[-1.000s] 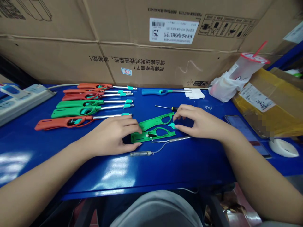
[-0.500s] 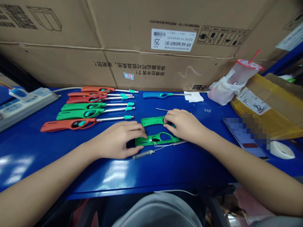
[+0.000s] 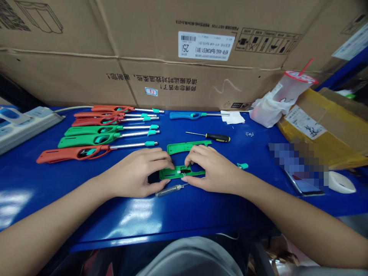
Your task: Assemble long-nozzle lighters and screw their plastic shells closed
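An opened green lighter casing half (image 3: pixel 169 175) lies on the blue table, with a small black part (image 3: pixel 185 170) and white wires inside. My left hand (image 3: pixel 143 170) grips its left end between thumb and fingers. Closed about its middle, my right hand (image 3: pixel 208 168) has thumb and fingertips at the black part and wires, and covers the casing's right side. Behind lies the other green casing half (image 3: pixel 179 147). A clear tube-shaped fuel tank (image 3: pixel 169 190) rests in front, its thin stem running under my right hand. A turquoise tip (image 3: pixel 243 166) shows beyond that hand.
A screwdriver (image 3: pixel 218 137) lies behind the casing. Several red and green lighters (image 3: pixel 74 153) are lined up at left, beside a power strip (image 3: pixel 31 126). A blue lighter (image 3: pixel 184 115) touches white paper (image 3: pixel 233 117). At right are a drink cup (image 3: pixel 296 86), a yellow-taped package (image 3: pixel 322 122) and a phone (image 3: pixel 304 188).
My right hand has moved from the rear casing half toward me and left, onto the front half's middle. The screwdriver handle and the turquoise tip now show. My left hand stays at the left end.
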A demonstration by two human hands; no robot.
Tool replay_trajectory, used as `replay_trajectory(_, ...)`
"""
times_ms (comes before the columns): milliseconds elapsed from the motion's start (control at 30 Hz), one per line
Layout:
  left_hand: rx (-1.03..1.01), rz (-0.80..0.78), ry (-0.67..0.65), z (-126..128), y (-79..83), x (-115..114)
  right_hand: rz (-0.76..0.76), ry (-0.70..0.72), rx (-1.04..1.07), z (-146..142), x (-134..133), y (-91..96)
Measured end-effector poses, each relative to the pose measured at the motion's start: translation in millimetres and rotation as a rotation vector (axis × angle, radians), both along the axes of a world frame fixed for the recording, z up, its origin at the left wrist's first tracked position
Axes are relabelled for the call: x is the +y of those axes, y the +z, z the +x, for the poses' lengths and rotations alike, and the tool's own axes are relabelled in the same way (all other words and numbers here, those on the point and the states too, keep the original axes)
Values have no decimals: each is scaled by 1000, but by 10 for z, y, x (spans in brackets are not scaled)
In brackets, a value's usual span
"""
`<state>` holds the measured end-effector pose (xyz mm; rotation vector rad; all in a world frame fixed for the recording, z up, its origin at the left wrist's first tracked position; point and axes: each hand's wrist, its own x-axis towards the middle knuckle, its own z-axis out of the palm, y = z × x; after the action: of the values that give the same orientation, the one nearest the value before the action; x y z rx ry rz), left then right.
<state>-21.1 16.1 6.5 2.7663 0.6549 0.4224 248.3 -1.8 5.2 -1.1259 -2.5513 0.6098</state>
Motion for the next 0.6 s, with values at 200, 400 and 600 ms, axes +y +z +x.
replay_trajectory(200,3,15,2,-12,7,-1,-29,10,38,-18,-1,-58)
replay_trajectory(400,12,23,0,-8,9,0,-30,43,174,-5,2,-60)
replay_trajectory(600,18,21,13,-26,16,6,38,100,205,105,50,36)
